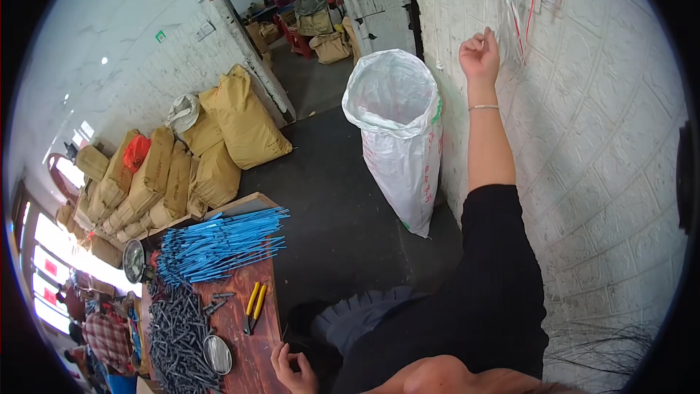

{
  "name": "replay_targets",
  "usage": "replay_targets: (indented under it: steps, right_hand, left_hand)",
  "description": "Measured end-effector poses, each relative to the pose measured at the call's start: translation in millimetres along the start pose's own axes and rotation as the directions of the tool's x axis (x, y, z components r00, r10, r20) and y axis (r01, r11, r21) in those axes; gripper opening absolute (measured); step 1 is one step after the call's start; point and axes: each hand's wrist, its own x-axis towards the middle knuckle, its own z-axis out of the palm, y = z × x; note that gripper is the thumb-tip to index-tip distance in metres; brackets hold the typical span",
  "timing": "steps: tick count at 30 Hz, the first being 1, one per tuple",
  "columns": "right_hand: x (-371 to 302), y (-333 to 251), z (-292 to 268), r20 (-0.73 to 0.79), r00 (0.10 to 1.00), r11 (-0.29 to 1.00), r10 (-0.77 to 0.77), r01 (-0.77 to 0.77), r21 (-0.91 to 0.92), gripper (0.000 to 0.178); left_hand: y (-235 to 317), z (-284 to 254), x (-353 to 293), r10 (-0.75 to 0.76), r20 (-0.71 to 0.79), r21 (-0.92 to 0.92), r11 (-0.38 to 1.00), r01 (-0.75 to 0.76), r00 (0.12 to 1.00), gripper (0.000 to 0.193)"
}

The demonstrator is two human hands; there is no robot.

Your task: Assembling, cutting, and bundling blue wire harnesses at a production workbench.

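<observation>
A textured white wall point(583, 197) was fronted by a reddish-brown wooden table point(251, 354) and, well apart from the table's right edge, a tall white woven sack point(401, 164), its mouth open. Long white and red strands point(514, 0) were hung on the wall. Thin blue rods point(226, 241) were laid roughly parallel at the table's far end; short dark-grey pieces point(175, 328) were heaped toward its left edge. The work was judged partway: rods grouped, pieces mostly left loose. The right hand point(479, 60) was raised near the strands, fingers curled; whether one was pinched could not be told. The left hand point(294, 371) was held beside the right edge, fingers loosely bent, nothing visibly gripped. Yellow-handled pliers point(254, 303) were set near that edge, a small shallow dish point(230, 360) by the heap.
</observation>
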Motion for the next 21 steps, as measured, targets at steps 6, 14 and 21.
replay_targets:
  steps: [6,14,21]
  right_hand:
    - [19,4,29,-0.018,0.987,0.980,-0.160,0.161,0.119,0.008]
    - [-85,149,-134,0.356,0.919,-0.603,0.167,0.381,-0.701,0.017]
    - [-437,228,-12,0.126,-0.564,0.508,0.816,0.596,-0.622,0.014]
  left_hand:
    - [8,-4,-9,-0.014,-0.051,0.030,0.999,0.016,0.999,0.037]
    - [43,-15,-12,-0.187,-0.043,0.022,0.982,0.188,0.981,0.031]
    - [30,22,17,-0.244,0.075,-0.599,0.764,0.239,0.967,0.055]
